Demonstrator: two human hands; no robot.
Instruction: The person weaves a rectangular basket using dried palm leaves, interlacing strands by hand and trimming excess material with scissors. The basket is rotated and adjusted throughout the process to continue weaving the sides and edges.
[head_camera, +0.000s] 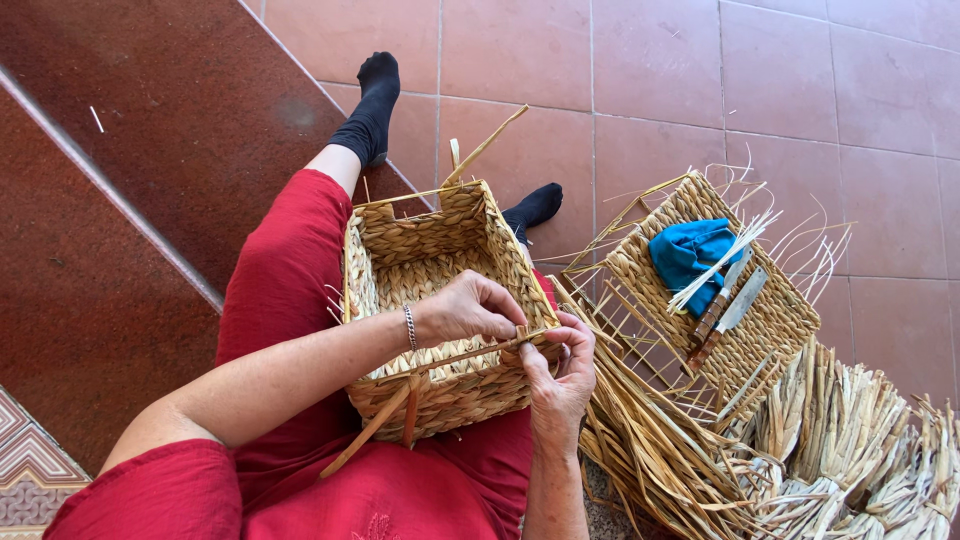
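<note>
Here I look down on a square woven basket (430, 290) resting on the lap, its near rim under work. To its right, on the tiled floor (660, 70), lies a second, unfinished basket frame (760, 330), carrying a blue cloth (685, 255) and two flat-bladed knives (728, 305); loose straw bundles (850, 450) are heaped near and right of it. The left hand (465, 308) curls over the near right corner of the rim, fingers closed down on the weave, pinching the strand there. The right hand (562, 375) meets it from the near side, thumb and forefinger shut on the end of a thin straw strand (470, 352) that runs along the rim towards the left. I judge the step in hand to be the binding of the rim at this corner. The next move, as I read it, calls for a steady pull on the strand while the left fingers pin the wrap flat.
</note>
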